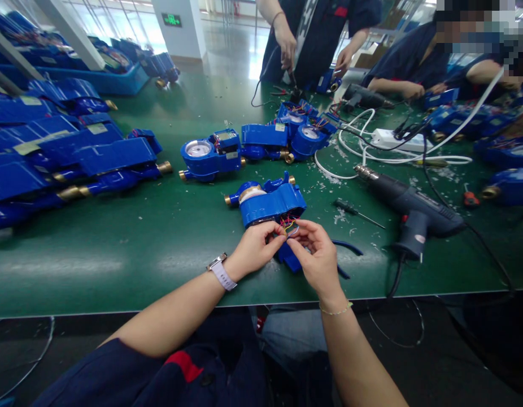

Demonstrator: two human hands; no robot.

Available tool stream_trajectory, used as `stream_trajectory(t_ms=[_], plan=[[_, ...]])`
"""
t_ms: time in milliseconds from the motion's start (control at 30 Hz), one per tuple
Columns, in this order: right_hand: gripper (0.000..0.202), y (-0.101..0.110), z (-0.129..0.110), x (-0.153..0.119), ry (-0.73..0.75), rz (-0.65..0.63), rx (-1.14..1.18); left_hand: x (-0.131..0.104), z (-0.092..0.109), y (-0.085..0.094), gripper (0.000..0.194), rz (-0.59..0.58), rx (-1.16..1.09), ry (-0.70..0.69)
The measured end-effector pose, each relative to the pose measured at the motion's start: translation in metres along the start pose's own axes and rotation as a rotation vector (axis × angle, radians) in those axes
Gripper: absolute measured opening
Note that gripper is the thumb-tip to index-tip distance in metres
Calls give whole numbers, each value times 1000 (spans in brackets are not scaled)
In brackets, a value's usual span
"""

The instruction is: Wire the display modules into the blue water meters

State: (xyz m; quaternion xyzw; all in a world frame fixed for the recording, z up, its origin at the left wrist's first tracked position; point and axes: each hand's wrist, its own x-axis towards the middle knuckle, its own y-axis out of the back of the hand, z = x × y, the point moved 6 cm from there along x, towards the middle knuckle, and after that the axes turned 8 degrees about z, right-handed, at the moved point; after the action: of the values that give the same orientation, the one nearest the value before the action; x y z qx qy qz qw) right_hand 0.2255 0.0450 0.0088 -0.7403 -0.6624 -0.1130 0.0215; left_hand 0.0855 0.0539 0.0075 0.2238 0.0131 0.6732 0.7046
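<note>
left hand (258,247) and right hand (320,257) pinched thin wires (290,223) in their fingertips; blue meter (270,204) sat open, wiring seemingly unfinished!

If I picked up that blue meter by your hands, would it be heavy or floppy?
The blue meter would probably feel heavy for its size, because its pipe end looks like brass. Its smooth casing looks stiff, but the thin coloured wires at your fingers bend easily, so they'd likely flop about and might get tugged.
</note>
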Motion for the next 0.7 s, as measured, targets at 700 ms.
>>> stream_trajectory(t_ms=[700], plan=[[50, -8, -8, -4, 102, -22, -28, 0, 3, 4, 17, 99, -120, 79]])
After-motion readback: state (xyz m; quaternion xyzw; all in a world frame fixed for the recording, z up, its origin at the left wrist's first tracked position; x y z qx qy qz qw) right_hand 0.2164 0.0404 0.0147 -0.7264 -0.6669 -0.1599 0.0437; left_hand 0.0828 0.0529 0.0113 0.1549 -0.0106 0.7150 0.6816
